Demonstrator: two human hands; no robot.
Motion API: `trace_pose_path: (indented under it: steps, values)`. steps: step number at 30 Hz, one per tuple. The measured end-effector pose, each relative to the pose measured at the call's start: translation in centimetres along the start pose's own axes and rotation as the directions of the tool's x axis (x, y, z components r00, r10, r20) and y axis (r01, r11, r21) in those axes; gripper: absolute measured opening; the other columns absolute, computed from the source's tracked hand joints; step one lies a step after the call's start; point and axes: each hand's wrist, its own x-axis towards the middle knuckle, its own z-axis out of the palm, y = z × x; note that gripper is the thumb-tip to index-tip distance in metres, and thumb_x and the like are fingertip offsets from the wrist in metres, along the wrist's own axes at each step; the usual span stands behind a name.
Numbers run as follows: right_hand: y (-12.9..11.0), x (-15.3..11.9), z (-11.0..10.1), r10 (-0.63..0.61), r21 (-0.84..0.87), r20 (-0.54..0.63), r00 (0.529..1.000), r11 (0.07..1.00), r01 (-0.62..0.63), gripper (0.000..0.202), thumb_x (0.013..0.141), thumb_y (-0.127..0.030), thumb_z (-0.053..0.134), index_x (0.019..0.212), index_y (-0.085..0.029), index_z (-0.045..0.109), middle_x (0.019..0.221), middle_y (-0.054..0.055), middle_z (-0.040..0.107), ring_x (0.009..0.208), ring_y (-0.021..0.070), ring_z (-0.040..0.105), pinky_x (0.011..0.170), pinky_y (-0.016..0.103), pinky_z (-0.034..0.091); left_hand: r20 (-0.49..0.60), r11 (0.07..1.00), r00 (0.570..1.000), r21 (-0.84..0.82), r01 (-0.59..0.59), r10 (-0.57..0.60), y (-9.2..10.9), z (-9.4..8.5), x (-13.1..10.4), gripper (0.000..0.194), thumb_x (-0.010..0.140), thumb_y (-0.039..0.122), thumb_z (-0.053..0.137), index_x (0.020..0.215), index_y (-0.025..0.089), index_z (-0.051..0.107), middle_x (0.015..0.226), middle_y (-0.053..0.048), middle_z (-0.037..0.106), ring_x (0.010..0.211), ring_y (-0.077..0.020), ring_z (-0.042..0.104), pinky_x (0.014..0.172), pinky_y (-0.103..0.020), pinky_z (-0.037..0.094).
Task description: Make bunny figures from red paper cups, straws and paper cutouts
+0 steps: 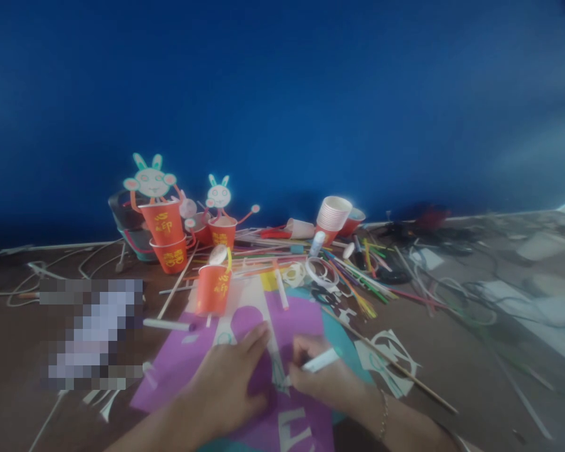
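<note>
My right hand (322, 376) grips a white marker (321, 360), its tip down at a narrow piece of white paper (276, 370) with green lines on it. Flat beside that piece lies my left hand (230, 380), fingers stretched out and pressing on the sheet. Both hands rest over purple paper (179, 358), which partly covers a teal sheet (341, 333). Just beyond my left hand stands a red paper cup (213, 290) with yellow print. Another marker (168, 324) lies left of the cup, and one more (281, 289) lies beyond my hands.
Two rabbit figures in red cups, a larger one (164, 220) and a smaller one (222, 232), stand at the back left. A stack of paper cups (333, 213), coloured pipe cleaners (358, 276), paper scraps (390, 361) and a wooden stick (405, 370) lie about. Cables run along both sides.
</note>
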Motion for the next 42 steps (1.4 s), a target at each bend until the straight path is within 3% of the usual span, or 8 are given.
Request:
trace_pose_path:
  steps: [5,19,42]
  values:
    - [0.07,-0.10,0.11,0.002,0.027,0.034,0.999,1.000,-0.003,0.020,0.066,-0.019,0.054,0.055,-0.021,0.037,0.049,-0.008,0.037,0.047,0.0072,0.030,0.042,0.019,0.024,-0.024,1.000,1.000,0.012,-0.008,0.008,-0.07,0.22,0.02,0.084,0.068,0.030,0.055,0.147,0.015,0.030,0.151,-0.009,0.036,0.118,-0.0347,0.056,0.099,-0.049,0.044]
    - [-0.28,0.19,-0.08,0.040,-0.075,-0.010,0.999,0.996,-0.041,0.021,0.061,-0.012,0.050,0.053,-0.021,0.033,0.049,-0.008,0.036,0.049,0.0075,0.031,0.044,0.019,0.024,-0.016,1.000,1.000,0.001,0.008,-0.008,0.01,0.11,0.00,0.085,0.068,0.032,0.055,0.148,0.017,0.029,0.151,-0.007,0.036,0.115,-0.0343,0.058,0.098,-0.048,0.045]
    - [-0.29,0.06,-0.04,0.030,-0.019,-0.006,1.000,0.999,-0.030,0.019,0.068,-0.021,0.053,0.057,-0.021,0.038,0.050,-0.007,0.039,0.049,0.0086,0.034,0.045,0.020,0.027,-0.027,1.000,1.000,0.003,-0.001,0.001,0.16,0.11,-0.15,0.083,0.069,0.031,0.055,0.147,0.016,0.031,0.151,-0.008,0.036,0.117,-0.0343,0.057,0.098,-0.047,0.045]
